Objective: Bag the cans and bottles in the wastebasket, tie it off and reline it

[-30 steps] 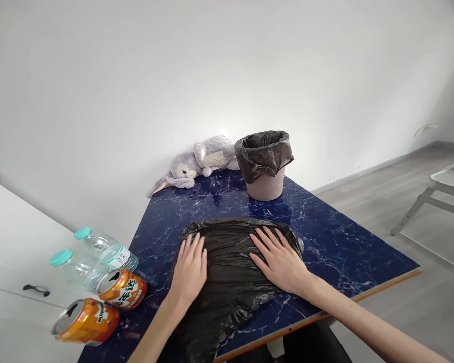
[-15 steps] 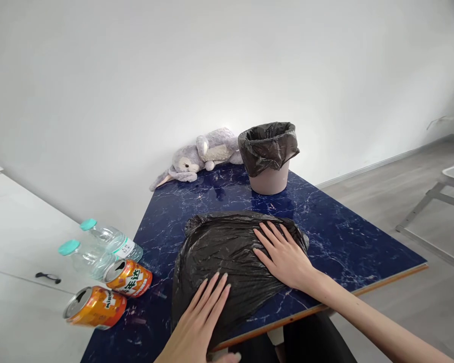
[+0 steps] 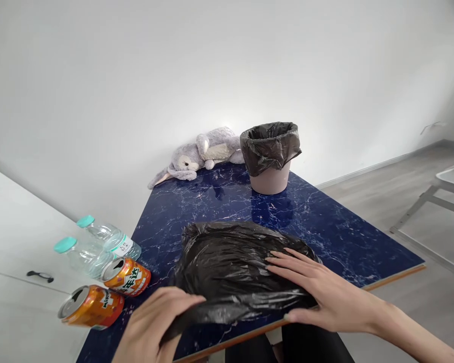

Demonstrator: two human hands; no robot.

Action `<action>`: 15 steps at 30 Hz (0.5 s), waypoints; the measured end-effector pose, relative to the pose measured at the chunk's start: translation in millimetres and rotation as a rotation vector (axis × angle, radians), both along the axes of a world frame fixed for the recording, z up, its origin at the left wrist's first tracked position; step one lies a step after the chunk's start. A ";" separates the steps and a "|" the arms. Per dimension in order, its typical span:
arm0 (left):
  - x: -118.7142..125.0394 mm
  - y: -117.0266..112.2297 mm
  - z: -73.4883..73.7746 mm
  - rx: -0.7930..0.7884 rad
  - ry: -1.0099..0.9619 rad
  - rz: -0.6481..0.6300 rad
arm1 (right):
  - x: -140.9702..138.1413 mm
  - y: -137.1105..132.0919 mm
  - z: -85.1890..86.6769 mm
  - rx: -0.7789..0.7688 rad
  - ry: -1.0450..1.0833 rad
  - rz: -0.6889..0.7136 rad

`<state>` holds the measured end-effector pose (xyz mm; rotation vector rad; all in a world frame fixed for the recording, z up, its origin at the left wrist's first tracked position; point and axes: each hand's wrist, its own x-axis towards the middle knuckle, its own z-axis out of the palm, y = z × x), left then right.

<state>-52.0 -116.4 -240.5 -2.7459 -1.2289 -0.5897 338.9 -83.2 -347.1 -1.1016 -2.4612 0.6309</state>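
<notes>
Both hands (image 3: 321, 290) on blk bag (image 3: 227, 262)

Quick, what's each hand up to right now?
Left hand: closed, holding an edge of the black plastic bag.
Right hand: open, fingers spread on top of the bag.

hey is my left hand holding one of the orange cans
No, your left hand is gripping an edge of the black plastic bag.

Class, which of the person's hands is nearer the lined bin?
Right. The right hand touches the black bag, in front of the bin; the left hand holds the bag's edge, farther off and leftward.
</notes>
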 end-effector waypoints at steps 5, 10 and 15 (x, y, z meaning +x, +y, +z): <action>31.3 65.1 23.5 0.355 0.069 0.231 | -2.6 13.4 -5.3 0.013 0.159 -0.285; 94.9 91.7 5.2 0.563 0.014 0.295 | -10.0 49.3 -2.6 -0.111 0.251 -0.498; 129.9 98.8 -40.5 0.205 0.247 -0.038 | -17.6 59.6 4.0 0.079 0.118 -0.626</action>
